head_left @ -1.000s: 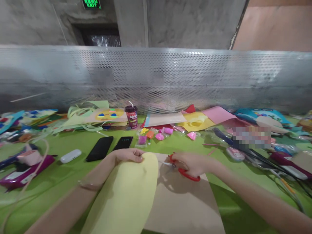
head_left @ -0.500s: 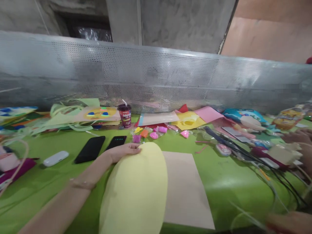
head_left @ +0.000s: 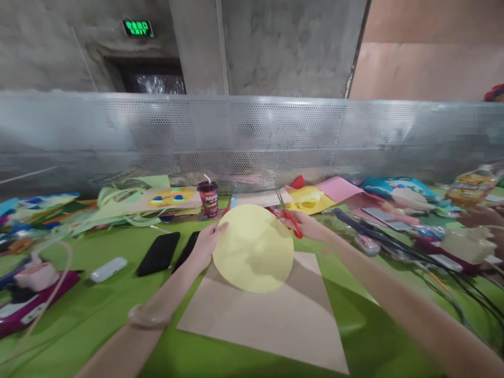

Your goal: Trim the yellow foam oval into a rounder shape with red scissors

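Observation:
A yellow paper circle (head_left: 254, 249) is held up in front of me. My left hand (head_left: 208, 242) pinches its left edge, thumb on the front face. My right hand (head_left: 305, 226) is at the upper right edge, closed around red-handled scissors (head_left: 293, 223) whose blades point up and away. Whether the right fingers also grip the circle is hard to see. Beneath it, a beige paper sheet (head_left: 260, 320) lies on the green tabletop, partly covered by the circle and its shadow.
Two black phones (head_left: 159, 254) and a white case (head_left: 109, 269) lie to the left. A dark drink cup (head_left: 208, 199) stands at the back, near green paper strips (head_left: 114, 210). Cables (head_left: 409, 254) run along the right. A perforated metal panel (head_left: 252, 136) closes off the far side.
The yellow paper has risen and turned to face me as a full circle. My right hand has come in from the lower right with the scissors. The view has tilted up slightly.

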`<action>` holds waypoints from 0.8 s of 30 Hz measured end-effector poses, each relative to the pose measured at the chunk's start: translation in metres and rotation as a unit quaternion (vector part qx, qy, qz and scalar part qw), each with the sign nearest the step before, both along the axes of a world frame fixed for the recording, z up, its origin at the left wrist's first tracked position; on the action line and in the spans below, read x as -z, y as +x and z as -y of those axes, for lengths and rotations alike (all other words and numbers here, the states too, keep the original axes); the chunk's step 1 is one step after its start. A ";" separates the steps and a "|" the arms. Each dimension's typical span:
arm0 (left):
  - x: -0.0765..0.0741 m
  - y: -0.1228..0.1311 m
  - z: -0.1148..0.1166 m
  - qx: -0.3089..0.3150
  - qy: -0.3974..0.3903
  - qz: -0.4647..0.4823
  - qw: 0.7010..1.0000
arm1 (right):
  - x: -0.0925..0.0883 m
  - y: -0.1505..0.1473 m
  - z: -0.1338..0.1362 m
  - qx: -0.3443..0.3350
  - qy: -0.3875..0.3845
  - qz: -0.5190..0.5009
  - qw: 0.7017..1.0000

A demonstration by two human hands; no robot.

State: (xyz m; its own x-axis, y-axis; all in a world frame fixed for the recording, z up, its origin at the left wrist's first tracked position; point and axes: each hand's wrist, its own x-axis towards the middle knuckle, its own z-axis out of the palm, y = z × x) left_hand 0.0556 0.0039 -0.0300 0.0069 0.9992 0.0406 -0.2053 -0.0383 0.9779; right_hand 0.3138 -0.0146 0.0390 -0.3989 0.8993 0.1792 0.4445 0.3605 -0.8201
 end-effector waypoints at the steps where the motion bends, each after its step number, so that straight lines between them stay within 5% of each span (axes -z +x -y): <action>1: 0.000 0.000 -0.001 -0.005 0.003 0.006 1.000 | 0.006 -0.003 -0.007 -0.017 0.001 -0.029 0.999; 8: -0.001 0.004 -0.002 0.014 0.012 0.022 1.000 | 0.040 0.002 -0.034 0.041 -0.005 -0.151 0.988; 14: 0.000 0.005 -0.005 0.054 -0.005 0.039 0.998 | 0.041 0.007 -0.026 0.010 -0.046 -0.094 0.995; 20: 0.000 0.004 -0.006 0.063 -0.029 0.117 0.991 | 0.046 0.009 -0.031 0.071 -0.015 -0.158 0.985; 24: 0.003 0.006 -0.004 0.082 -0.041 0.066 0.994 | 0.048 0.013 -0.032 0.082 -0.003 -0.156 0.984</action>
